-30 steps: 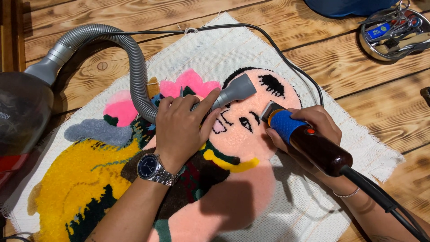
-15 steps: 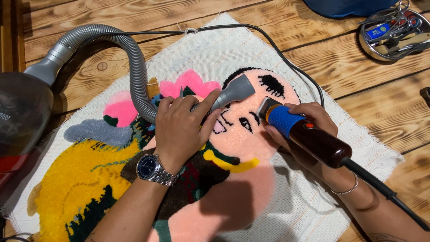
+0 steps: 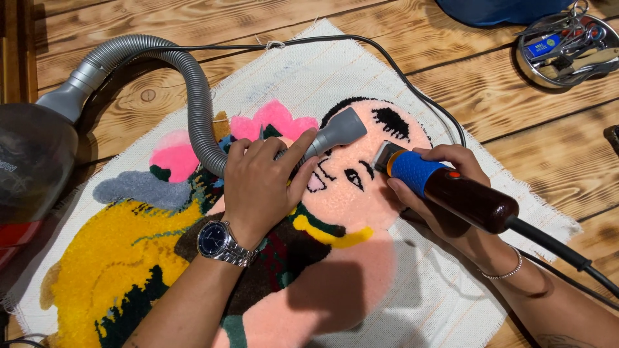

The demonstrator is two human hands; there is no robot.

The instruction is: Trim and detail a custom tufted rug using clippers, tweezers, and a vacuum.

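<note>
The tufted rug (image 3: 271, 258) lies flat on the wooden counter (image 3: 548, 148), its pile showing a peach face with black hair, pink flowers, yellow and dark green patches, all on a white cloth backing. The right hand (image 3: 445, 187) has its grip clenched around an electric trimmer (image 3: 445, 190), blue at the front and dark brown behind, its blade head touching the peach cheek just right of the stitched eye. Compared with 1 second ago, the trimmer has slid a little to the left and up across the face, closer to the eye. The left hand (image 3: 264, 183), a steel wristwatch (image 3: 219, 241) on its wrist, is closed around the grey nozzle (image 3: 338, 132) of a vacuum hose (image 3: 193, 96), the nozzle mouth pressed to the forehead just beside the black hair; it has barely moved since then. The ribbed hose arcs back to a dark vacuum body (image 3: 32, 167) at the left edge. A black cord (image 3: 412, 84) runs along the rug's upper edge, and another trails from the trimmer's rear. A round metal tray (image 3: 525, 64) holding small tools sits well apart at the upper right.
</note>
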